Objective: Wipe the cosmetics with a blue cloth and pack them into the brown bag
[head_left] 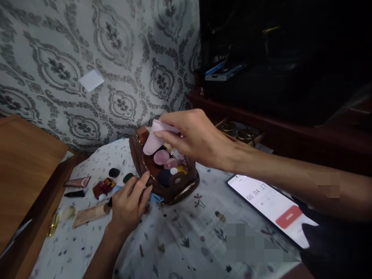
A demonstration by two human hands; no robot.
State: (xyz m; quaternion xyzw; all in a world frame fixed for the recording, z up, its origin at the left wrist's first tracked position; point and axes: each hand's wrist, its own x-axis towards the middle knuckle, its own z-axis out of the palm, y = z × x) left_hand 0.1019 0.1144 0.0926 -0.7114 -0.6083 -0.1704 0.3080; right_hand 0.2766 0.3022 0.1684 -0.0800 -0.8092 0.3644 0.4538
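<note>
A brown zip pouch (177,186) lies open on a patterned cloth (180,240), filled with several round cosmetic containers. My right hand (197,139) hovers over it, fingers pinched on a pale pink tube (154,139) that points down into the pouch. My left hand (129,203) rests at the pouch's near left edge, fingers curled against its rim and over a small blue item (154,197).
Loose cosmetics lie left of the pouch: a rose tube (78,181), a red-capped item (104,186), a black stick (74,193), a beige tube (90,214), dark pebbles (114,172). A phone (270,207) showing a timer lies at right. Wooden furniture (26,162) stands left.
</note>
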